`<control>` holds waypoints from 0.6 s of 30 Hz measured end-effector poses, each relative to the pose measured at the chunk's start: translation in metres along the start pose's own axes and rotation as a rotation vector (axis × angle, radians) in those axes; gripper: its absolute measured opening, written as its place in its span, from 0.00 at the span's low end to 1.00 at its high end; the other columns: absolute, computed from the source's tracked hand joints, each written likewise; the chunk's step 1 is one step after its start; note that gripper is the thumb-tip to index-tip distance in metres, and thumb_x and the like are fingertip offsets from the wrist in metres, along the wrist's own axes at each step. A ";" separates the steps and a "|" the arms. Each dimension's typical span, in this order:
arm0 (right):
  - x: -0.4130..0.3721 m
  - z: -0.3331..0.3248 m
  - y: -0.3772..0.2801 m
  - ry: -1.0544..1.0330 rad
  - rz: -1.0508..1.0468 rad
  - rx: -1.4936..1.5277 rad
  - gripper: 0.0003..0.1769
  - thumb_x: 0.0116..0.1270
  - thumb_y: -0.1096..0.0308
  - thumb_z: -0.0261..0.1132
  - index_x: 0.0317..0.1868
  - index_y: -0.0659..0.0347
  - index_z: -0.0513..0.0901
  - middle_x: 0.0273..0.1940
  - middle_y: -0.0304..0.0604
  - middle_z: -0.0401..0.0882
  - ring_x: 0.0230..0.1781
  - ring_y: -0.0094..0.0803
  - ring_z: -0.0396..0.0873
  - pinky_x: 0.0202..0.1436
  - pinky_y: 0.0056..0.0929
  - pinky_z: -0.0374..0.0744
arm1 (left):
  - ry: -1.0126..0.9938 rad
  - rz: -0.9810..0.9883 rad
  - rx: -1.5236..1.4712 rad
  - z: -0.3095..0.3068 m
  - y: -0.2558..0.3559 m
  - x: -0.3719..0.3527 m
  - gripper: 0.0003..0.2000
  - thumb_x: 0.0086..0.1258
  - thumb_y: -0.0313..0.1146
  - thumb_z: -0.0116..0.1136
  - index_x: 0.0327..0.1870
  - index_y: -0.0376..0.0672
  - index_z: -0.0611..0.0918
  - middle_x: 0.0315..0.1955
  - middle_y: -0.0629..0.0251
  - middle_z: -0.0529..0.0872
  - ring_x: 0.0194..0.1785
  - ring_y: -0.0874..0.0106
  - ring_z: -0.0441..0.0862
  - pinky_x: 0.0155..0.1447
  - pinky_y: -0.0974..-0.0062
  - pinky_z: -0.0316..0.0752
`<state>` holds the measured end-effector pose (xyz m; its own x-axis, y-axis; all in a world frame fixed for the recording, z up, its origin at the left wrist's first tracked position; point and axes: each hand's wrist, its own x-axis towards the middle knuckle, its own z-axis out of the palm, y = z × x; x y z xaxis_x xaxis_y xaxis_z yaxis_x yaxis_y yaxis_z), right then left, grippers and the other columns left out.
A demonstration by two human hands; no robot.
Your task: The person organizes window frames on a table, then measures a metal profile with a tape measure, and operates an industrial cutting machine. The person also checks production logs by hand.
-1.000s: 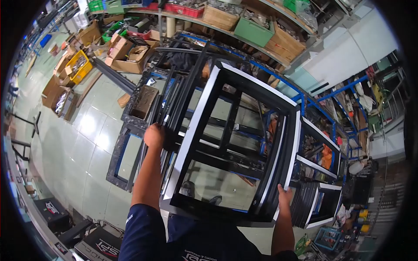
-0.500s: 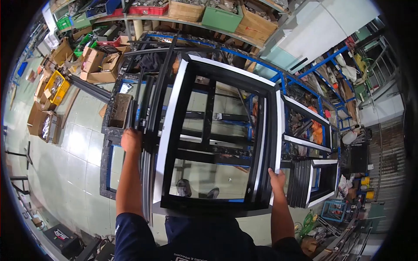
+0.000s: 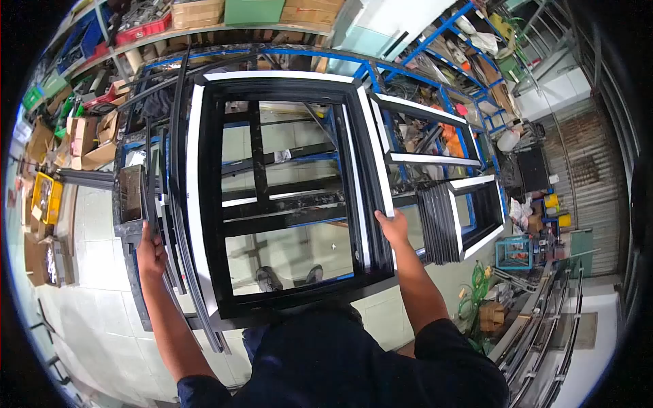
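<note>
Here, in the head view, a person holds a big black frame (image 3: 294, 300) with white strips on its sides. The frame is right in front of the body. Its near end is by the chest and its far end points away, toward the blue rack (image 3: 435, 42). So the long sides run from near to far, one on each side of the person.

The left hand (image 3: 151, 253) is out wide on the left. It is closed around the outer left edge of the frame. Its fingers curl under, so the tips are hidden. The right hand (image 3: 393, 228) is closed on the right long side, with the fingers wrapped over the white strip. It sits a little farther up the frame than the left hand does. Both hands touch the frame, and the frame lies between them.

Through the open middle of the frame, the person's shoes (image 3: 269, 277) and the pale floor (image 3: 95, 265) show.

Just to the right of the frame, a stack of more frames (image 3: 441, 231) leans on the rack. A dark tray (image 3: 129, 194) sits just beside the left hand. Farther left, well apart, there is a yellow crate (image 3: 46, 197) and some brown boxes (image 3: 85, 136). A shelf (image 3: 204, 30) with more boxes runs along the top.
</note>
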<state>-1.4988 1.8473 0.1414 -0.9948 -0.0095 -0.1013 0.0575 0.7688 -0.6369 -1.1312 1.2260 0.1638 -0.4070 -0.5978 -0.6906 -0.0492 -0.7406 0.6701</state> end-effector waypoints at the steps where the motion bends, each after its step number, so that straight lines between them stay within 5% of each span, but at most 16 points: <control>1: -0.002 0.000 -0.006 0.000 -0.008 0.028 0.20 0.66 0.59 0.80 0.50 0.65 0.89 0.42 0.45 0.93 0.40 0.32 0.89 0.47 0.34 0.83 | -0.012 0.008 -0.020 0.005 0.002 -0.023 0.16 0.84 0.51 0.58 0.35 0.54 0.77 0.19 0.81 0.69 0.15 0.87 0.56 0.16 0.86 0.49; 5: -0.007 -0.010 -0.029 -0.009 0.007 -0.020 0.31 0.70 0.43 0.73 0.57 0.65 0.87 0.47 0.55 0.92 0.52 0.48 0.89 0.60 0.44 0.81 | -0.215 0.250 -0.130 -0.033 -0.035 -0.065 0.11 0.84 0.47 0.59 0.45 0.51 0.82 0.20 0.82 0.70 0.20 0.85 0.65 0.24 0.84 0.60; 7: -0.017 -0.002 -0.032 0.315 -0.279 -0.109 0.37 0.70 0.42 0.72 0.67 0.63 0.81 0.57 0.59 0.87 0.58 0.63 0.83 0.64 0.51 0.80 | -0.084 0.314 -0.210 0.030 -0.034 -0.149 0.12 0.84 0.44 0.59 0.51 0.44 0.82 0.36 0.68 0.82 0.35 0.77 0.78 0.40 0.75 0.74; 9: -0.037 -0.016 -0.088 0.321 -0.597 -0.084 0.31 0.72 0.50 0.73 0.66 0.62 0.82 0.55 0.56 0.87 0.58 0.57 0.84 0.64 0.51 0.80 | -0.399 0.394 0.052 0.022 -0.054 -0.166 0.13 0.83 0.41 0.60 0.55 0.41 0.82 0.44 0.63 0.84 0.39 0.73 0.79 0.44 0.73 0.75; 11: -0.078 -0.019 -0.149 -0.235 -0.369 0.464 0.28 0.71 0.55 0.74 0.65 0.62 0.83 0.54 0.55 0.86 0.56 0.50 0.85 0.65 0.49 0.80 | -0.276 0.293 0.235 0.035 -0.088 -0.193 0.11 0.80 0.36 0.61 0.55 0.41 0.84 0.40 0.65 0.88 0.41 0.76 0.82 0.46 0.77 0.76; 12: -0.097 -0.021 -0.173 -0.458 -0.423 0.471 0.28 0.72 0.57 0.74 0.66 0.63 0.81 0.55 0.54 0.86 0.57 0.45 0.85 0.63 0.44 0.81 | -0.318 0.218 0.249 0.074 -0.097 -0.218 0.07 0.78 0.31 0.65 0.50 0.39 0.86 0.40 0.64 0.89 0.43 0.75 0.85 0.53 0.74 0.81; 13: -0.114 -0.022 -0.193 -0.678 -0.480 0.484 0.29 0.72 0.59 0.73 0.68 0.65 0.79 0.57 0.52 0.85 0.57 0.41 0.85 0.61 0.39 0.82 | -0.220 0.182 0.326 0.107 -0.121 -0.237 0.07 0.76 0.32 0.67 0.49 0.40 0.87 0.40 0.66 0.90 0.41 0.78 0.84 0.50 0.77 0.80; 16: -0.167 -0.009 -0.224 -0.829 -0.766 0.331 0.31 0.73 0.59 0.72 0.70 0.64 0.76 0.55 0.55 0.85 0.57 0.46 0.86 0.59 0.40 0.83 | -0.354 0.189 0.475 0.174 -0.194 -0.266 0.06 0.72 0.27 0.69 0.42 0.34 0.86 0.34 0.67 0.90 0.38 0.78 0.85 0.46 0.77 0.79; 17: -0.179 -0.002 -0.226 -0.865 -0.775 0.244 0.30 0.73 0.58 0.72 0.69 0.64 0.76 0.54 0.56 0.86 0.56 0.49 0.86 0.58 0.41 0.83 | -0.445 0.430 0.685 0.179 -0.228 -0.268 0.03 0.74 0.25 0.64 0.44 0.36 0.84 0.33 0.75 0.83 0.37 0.77 0.77 0.42 0.73 0.76; 18: -0.186 -0.002 -0.228 -1.033 -0.444 0.250 0.26 0.73 0.58 0.70 0.64 0.64 0.77 0.50 0.57 0.86 0.51 0.58 0.85 0.53 0.49 0.83 | -0.434 0.393 0.578 0.189 -0.257 -0.277 0.04 0.73 0.24 0.63 0.44 0.35 0.85 0.34 0.71 0.85 0.38 0.72 0.80 0.43 0.71 0.77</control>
<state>-1.3270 1.6754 0.3070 -0.3947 -0.8558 -0.3345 -0.1503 0.4193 -0.8953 -1.1781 1.6401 0.2340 -0.8030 -0.5211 -0.2891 -0.2434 -0.1561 0.9573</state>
